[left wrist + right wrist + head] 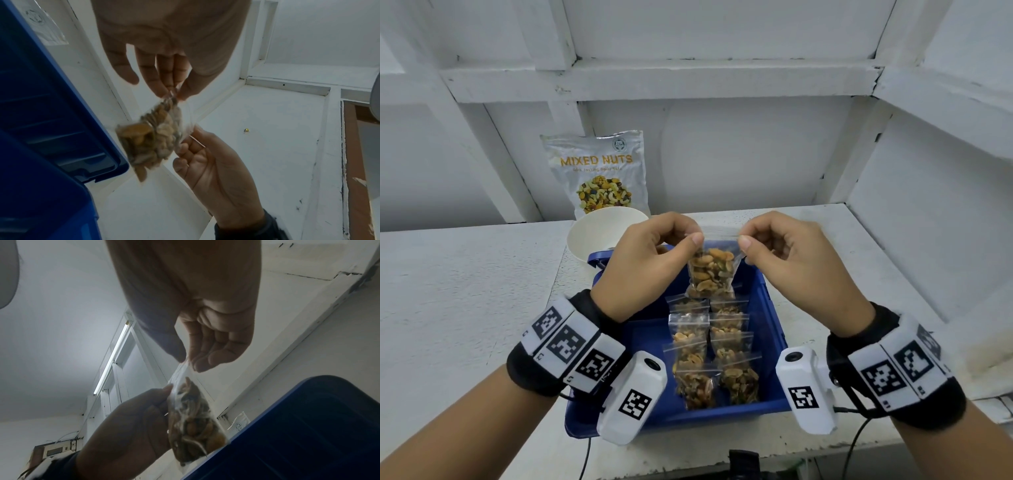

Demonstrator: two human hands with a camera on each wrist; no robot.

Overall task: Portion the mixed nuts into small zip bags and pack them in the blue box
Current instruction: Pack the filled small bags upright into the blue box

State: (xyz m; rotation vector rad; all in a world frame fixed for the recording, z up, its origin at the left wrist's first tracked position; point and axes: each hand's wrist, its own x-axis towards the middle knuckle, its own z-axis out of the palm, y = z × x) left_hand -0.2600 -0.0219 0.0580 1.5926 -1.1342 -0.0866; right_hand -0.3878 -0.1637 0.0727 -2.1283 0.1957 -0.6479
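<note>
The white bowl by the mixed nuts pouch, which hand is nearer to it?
Left. The left hand pinches the zip bag just right of the white bowl; the right hand is farther right, across the bag.

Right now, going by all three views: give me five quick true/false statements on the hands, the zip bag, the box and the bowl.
1. Both hands pinch the top edge of one filled zip bag: the left hand at its left corner, the right hand at its right. True.
2. The held bag rests on the table. False: it hangs above the blue box.
3. The blue box holds no bags. False: several filled bags lie in two rows inside.
4. The mixed nuts pouch stands behind the white bowl. True.
5. The bowl sits inside the box. False: it sits outside, at the far left corner.
</note>
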